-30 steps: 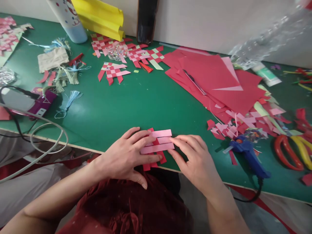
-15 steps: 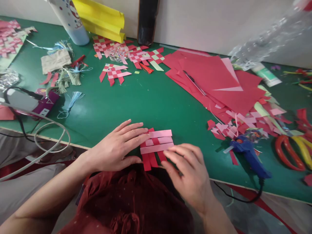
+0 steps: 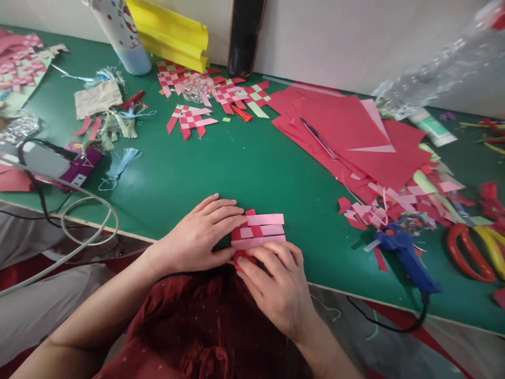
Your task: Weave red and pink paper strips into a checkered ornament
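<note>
At the table's front edge lies a small woven piece of paper strips (image 3: 258, 230), pink ones running crosswise over and under red ones. My left hand (image 3: 197, 234) rests flat on its left side, fingers stretched out together and the thumb apart at the lower left. My right hand (image 3: 276, 279) is bent over the lower part, its thumb and fingertips closed on a red paper strip (image 3: 240, 256). That hand covers most of the lower red ends. Loose pink ends stick out to the right.
Red paper sheets (image 3: 339, 121) with a pen (image 3: 319, 138) on top lie at the back right. A blue glue gun (image 3: 406, 252) and red-handled scissors (image 3: 465, 252) are at right. Woven pieces (image 3: 191, 120), tassels (image 3: 122, 163) and a cable (image 3: 106, 226) lie further left.
My right hand has moved left, from the right side of the woven piece to its lower red ends. My left hand stays on the left side.
</note>
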`<state>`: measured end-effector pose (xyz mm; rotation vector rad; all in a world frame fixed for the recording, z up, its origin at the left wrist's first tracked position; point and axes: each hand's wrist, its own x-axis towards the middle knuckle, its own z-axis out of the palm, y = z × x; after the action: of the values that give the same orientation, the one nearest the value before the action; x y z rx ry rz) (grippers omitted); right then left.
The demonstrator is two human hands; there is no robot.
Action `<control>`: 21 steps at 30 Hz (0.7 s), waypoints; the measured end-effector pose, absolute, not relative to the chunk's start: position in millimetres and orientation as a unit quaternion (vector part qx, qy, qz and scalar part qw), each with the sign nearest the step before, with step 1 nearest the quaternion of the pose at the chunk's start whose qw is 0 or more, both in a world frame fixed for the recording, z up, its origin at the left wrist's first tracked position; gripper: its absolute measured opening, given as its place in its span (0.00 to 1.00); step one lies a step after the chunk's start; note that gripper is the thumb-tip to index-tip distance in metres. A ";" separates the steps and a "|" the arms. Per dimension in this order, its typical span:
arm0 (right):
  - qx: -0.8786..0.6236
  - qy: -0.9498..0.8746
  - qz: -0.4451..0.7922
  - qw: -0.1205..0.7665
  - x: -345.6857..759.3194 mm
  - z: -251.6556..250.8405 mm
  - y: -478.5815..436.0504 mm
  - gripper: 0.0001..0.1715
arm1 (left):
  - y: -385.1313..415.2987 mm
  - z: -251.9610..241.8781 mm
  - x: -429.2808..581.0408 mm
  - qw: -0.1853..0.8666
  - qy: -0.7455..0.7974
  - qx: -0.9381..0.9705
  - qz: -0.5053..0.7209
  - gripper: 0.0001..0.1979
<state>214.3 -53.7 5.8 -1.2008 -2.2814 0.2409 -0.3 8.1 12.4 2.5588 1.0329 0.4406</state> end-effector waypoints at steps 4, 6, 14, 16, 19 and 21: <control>-0.443 -0.851 0.091 0.267 215.5 3.3 -54.6 0.09 | 6.1 10.6 2.0 0.153 0.372 0.900 0.167 0.25; -0.441 -0.852 0.088 0.268 215.0 2.4 -54.3 0.09 | 4.5 11.3 1.8 0.144 0.366 0.900 0.186 0.23; -0.419 -0.852 0.105 0.296 225.2 6.0 -53.5 0.12 | -1.6 13.1 0.5 0.165 0.204 0.931 0.255 0.12; -0.434 -0.837 0.099 0.317 236.8 8.4 -51.3 0.13 | -0.7 12.2 1.2 0.172 0.205 0.930 0.251 0.10; -0.494 -0.808 0.060 0.317 254.8 8.5 -45.7 0.15 | 1.2 11.7 2.4 0.187 0.213 0.927 0.245 0.10; -0.526 -0.801 0.047 0.282 262.2 6.6 -42.0 0.16 | 1.9 11.8 3.9 0.192 0.227 0.924 0.240 0.10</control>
<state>262.2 -42.0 6.6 -1.4087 -2.1453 0.1247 3.9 1.9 11.8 2.5958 0.6363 0.6727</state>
